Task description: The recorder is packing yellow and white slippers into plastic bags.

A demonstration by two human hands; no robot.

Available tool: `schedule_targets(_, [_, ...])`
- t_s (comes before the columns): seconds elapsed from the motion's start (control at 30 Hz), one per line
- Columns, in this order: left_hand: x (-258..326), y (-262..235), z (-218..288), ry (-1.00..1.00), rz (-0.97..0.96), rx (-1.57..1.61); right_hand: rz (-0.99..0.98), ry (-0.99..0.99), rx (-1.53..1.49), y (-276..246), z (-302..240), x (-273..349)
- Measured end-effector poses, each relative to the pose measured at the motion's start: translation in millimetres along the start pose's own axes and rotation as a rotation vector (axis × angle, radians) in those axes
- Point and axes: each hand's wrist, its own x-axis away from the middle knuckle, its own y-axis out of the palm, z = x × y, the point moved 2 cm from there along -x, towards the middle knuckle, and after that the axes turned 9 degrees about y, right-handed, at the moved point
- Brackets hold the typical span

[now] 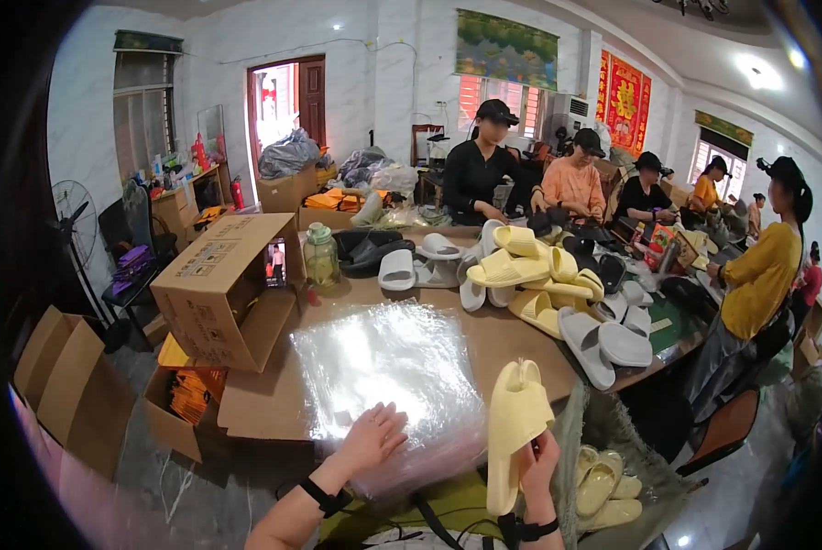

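My right hand (537, 463) grips a pale yellow slide sandal (515, 426) upright by its heel end at the near edge of the table. My left hand (374, 438) lies flat, fingers spread, on a stack of clear plastic bags (388, 371) spread over the brown table (512, 344). Both wrists wear black straps.
A pile of yellow, white and grey sandals (539, 284) covers the table's far side. An open cardboard box (219, 289) with a phone leaning in it stands at the left, a jar (320, 255) beside it. Several seated people work at the far and right sides. More yellow sandals (603, 486) lie below right.
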Motion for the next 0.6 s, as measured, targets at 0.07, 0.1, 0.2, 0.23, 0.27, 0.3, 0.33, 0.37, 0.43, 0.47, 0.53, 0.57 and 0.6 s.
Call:
schedule_targets(0.07, [5.6,2.2,-5.9,-0.063,-0.066,0.048,-0.011,0.002,-0.001,1.9,1.8,3.0])
schedule_targets(0.1, [5.2,-1.6,-5.4,-0.062,-0.078,0.077,-0.015,0.000,-0.004,3.5,0.4,5.0])
schedule_targets(0.2, [-1.5,-11.1,-1.9,-0.128,-0.111,0.103,-0.053,-0.065,0.134,6.1,-13.5,10.5])
schedule_targets(0.23, [-5.8,-12.2,-1.6,-0.174,-0.157,0.125,-0.052,-0.057,0.144,4.1,-10.1,10.7])
schedule_targets(0.27, [-7.3,-11.0,-0.6,-0.220,-0.202,0.147,-0.053,-0.107,0.169,2.5,-3.8,8.9])
schedule_targets(0.3, [-6.7,-5.2,-4.6,-0.255,-0.158,0.168,-0.063,-0.157,0.189,2.6,-0.8,8.6])
schedule_targets(0.33, [-4.5,-1.7,-7.7,-0.270,-0.163,0.175,-0.074,-0.145,0.194,8.4,-9.0,11.5])
schedule_targets(0.37, [-2.4,-0.1,-11.5,-0.300,-0.084,0.225,-0.106,-0.159,0.186,17.2,-19.2,14.8])
schedule_targets(0.43, [-11.4,-5.2,-13.5,-0.390,-0.017,0.350,-0.165,-0.267,0.269,23.8,-29.9,17.5])
schedule_targets(0.47, [-23.9,-15.3,-2.8,-0.510,-0.022,0.498,-0.197,-0.334,0.322,25.5,-33.1,19.9])
schedule_targets(0.53, [-24.7,-20.0,-7.3,-0.471,0.063,0.596,-0.306,-0.400,0.475,43.3,-54.4,30.3])
schedule_targets(0.57, [-23.8,-20.6,-9.1,-0.489,0.059,0.599,-0.348,-0.477,0.553,49.1,-51.3,35.9])
schedule_targets(0.6, [-28.3,-21.6,-12.6,-0.498,0.072,0.684,-0.371,-0.524,0.620,56.1,-48.7,39.2])
